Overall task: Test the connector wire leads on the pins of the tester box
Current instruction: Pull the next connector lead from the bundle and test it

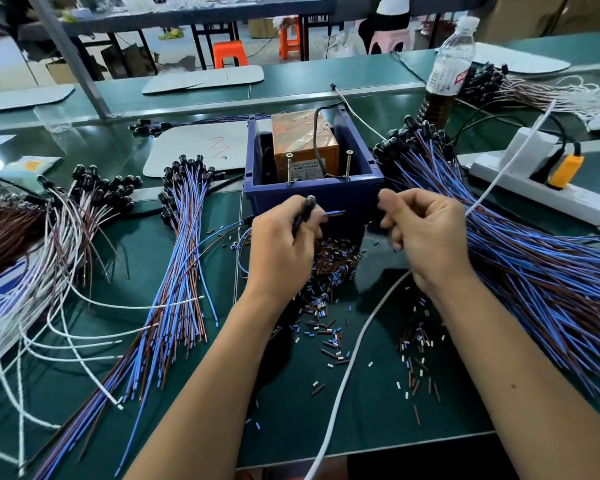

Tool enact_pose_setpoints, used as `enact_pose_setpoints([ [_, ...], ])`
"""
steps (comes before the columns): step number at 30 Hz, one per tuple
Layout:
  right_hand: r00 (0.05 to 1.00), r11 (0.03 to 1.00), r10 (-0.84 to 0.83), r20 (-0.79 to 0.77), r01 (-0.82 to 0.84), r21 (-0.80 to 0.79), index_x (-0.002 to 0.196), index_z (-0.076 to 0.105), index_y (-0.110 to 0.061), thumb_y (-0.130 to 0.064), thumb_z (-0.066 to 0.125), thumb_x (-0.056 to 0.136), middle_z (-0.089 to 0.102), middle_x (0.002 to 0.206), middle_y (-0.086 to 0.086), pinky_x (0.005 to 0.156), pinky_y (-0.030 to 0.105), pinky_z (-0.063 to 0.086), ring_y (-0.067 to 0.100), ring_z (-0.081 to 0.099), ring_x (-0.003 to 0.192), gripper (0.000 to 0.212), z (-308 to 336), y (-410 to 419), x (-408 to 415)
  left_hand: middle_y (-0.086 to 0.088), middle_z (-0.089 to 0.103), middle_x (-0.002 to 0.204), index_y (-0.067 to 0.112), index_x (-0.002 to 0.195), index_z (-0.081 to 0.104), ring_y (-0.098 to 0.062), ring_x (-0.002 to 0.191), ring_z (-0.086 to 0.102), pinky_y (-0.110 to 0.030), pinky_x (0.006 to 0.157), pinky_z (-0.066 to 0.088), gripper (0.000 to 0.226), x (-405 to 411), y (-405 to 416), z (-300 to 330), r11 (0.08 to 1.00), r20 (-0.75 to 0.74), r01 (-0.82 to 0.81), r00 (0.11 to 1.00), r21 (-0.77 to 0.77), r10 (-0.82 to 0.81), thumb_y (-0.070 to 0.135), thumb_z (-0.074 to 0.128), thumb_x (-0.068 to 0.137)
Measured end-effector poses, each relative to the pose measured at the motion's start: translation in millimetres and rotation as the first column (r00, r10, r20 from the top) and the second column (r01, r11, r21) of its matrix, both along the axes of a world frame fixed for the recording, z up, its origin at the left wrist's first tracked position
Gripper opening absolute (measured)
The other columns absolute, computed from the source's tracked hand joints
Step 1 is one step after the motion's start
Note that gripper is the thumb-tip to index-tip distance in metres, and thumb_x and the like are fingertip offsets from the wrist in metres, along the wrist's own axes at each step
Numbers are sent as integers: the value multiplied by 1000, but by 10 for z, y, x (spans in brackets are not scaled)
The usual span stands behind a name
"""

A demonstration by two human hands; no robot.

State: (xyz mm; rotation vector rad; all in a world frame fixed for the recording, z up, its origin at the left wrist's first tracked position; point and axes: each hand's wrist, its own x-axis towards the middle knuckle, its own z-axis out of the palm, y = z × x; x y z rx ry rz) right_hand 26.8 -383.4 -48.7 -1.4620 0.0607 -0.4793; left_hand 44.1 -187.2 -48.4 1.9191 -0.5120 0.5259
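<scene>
The tester box (pixel 312 192) is a blue bin holding an orange unit (pixel 303 140), with two upright screw pins (pixel 289 168) (pixel 349 164) at its front rim. My left hand (pixel 281 247) grips a black-headed connector (pixel 307 206) just in front of the bin. The connector's blue and brown lead tips (pixel 336 213) stick out to the right, below the pins and apart from them. My right hand (pixel 426 237), slightly blurred, hovers beside the bin's right corner with curled fingers, and I see nothing in them.
Bundles of blue and brown leads lie at the left (pixel 174 306) and right (pixel 534 258), white and brown ones at far left (pixel 32 271). Cut sleeve bits (pixel 329 271) litter the green mat. A power strip (pixel 541 188), a bottle (pixel 447 71) and a white cable (pixel 357 344) lie nearby.
</scene>
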Motion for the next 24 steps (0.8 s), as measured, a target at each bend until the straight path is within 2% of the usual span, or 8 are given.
enact_pose_setpoints([
  [2, 999, 999, -39, -3, 39, -25, 76, 77, -19, -29, 81, 91, 68, 62, 3, 42, 21, 40, 10, 47, 42, 19, -4, -56, 4, 7, 62, 65, 13, 83, 66, -8, 56, 52, -25, 54, 40, 23, -6, 21, 3, 998, -8, -21, 1000, -56, 21, 18, 58, 103],
  [5, 999, 989, 46, -21, -49, -136, 87, 81, -27, -21, 84, 88, 72, 71, 0, 45, 18, 42, 7, 53, 48, 7, -30, 68, -19, 6, 63, 65, 11, 81, 65, -10, 56, 53, -24, 54, 41, 24, -61, -57, 1, 993, 8, -69, 998, -95, 70, 19, 60, 103],
  [9, 968, 965, 250, -21, -248, 83, 95, 82, -18, -5, 77, 90, 71, 71, 2, 42, 17, 38, 7, 52, 51, 15, -13, 299, -56, 6, 64, 65, 9, 83, 63, -14, 57, 58, -29, 56, 48, 21, -132, -184, -14, 982, -3, -70, 997, -173, 71, 15, 61, 103],
  [14, 964, 942, 265, -8, -258, 214, 94, 75, -1, -3, 71, 92, 61, 61, 10, 40, 17, 34, 10, 49, 51, 5, 9, 426, -100, 2, 67, 66, 6, 86, 61, -19, 60, 65, -39, 58, 53, 18, -180, -214, -8, 983, -8, 8, 1000, -186, -10, 13, 61, 102],
  [17, 966, 938, 257, -13, -246, 246, 91, 75, -4, -10, 74, 89, 60, 64, 9, 40, 17, 33, 9, 49, 52, 7, 26, 415, -107, 4, 69, 69, 6, 88, 60, -17, 63, 68, -31, 60, 54, 17, -201, -230, 11, 984, 26, 3, 1000, -178, 1, 12, 59, 104],
  [20, 964, 916, 264, 8, -253, 310, 92, 72, -9, -19, 73, 84, 69, 76, 4, 39, 16, 35, 8, 53, 54, 14, 58, 370, -118, 5, 73, 76, 4, 93, 58, -8, 71, 72, -19, 64, 51, 14, -235, -247, 31, 975, 94, -83, 990, -207, 105, 12, 55, 105],
  [22, 954, 884, 298, 39, -291, 365, 94, 66, -12, -20, 67, 92, 76, 91, 7, 39, 17, 38, 10, 58, 55, 8, 79, 323, -117, 3, 75, 79, 2, 96, 56, -2, 77, 73, -14, 68, 49, 12, -227, -235, 42, 956, 148, -157, 969, -246, 197, 9, 52, 106],
  [24, 953, 879, 294, 69, -298, 371, 94, 61, -13, -16, 61, 100, 78, 97, 12, 40, 18, 39, 12, 59, 53, 6, 91, 312, -110, 4, 74, 77, 1, 99, 53, -3, 75, 73, -19, 66, 49, 12, -205, -220, 59, 928, 166, -217, 947, -304, 276, 9, 50, 107],
])
